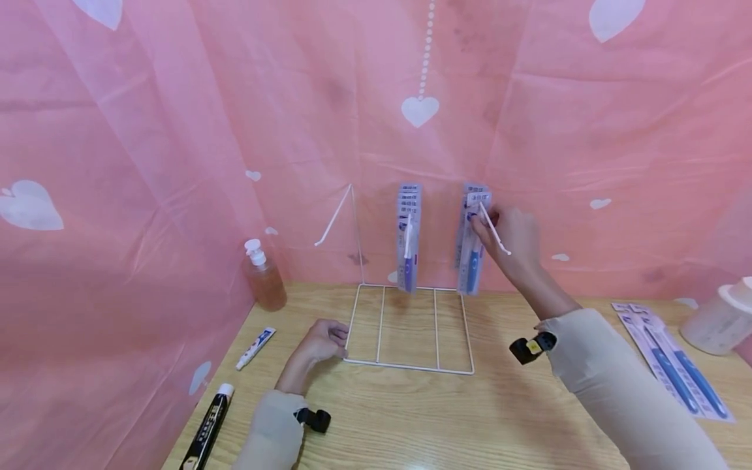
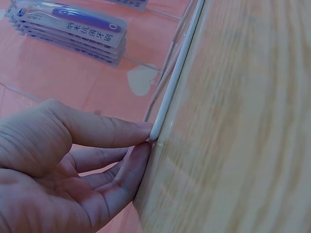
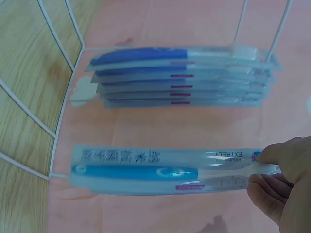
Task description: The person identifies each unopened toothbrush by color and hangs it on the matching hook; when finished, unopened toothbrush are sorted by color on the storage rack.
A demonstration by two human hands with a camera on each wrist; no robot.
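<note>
A white wire display rack (image 1: 409, 368) stands on the table against the pink cloth, with slanted hooks at its top. My left hand (image 1: 322, 341) pinches the front left corner of its base between thumb and fingers. Up at the right hook (image 1: 495, 228), my right hand (image 1: 517, 240) grips a packaged blue toothbrush (image 3: 136, 172) by the upper end of its pack. This pack overlaps another one behind it in the head view. Several packaged purple toothbrushes (image 1: 408, 274) hang in a row on the middle hook. On the left hook (image 1: 333, 216) nothing hangs.
Two packaged blue toothbrushes (image 1: 675, 365) lie at the right, beside a white container (image 1: 719, 320). On the left are a pump bottle (image 1: 266, 281) of amber liquid, a small toothpaste tube (image 1: 256, 348) and a black tube (image 1: 207, 431). Pink cloth hangs behind and at the side.
</note>
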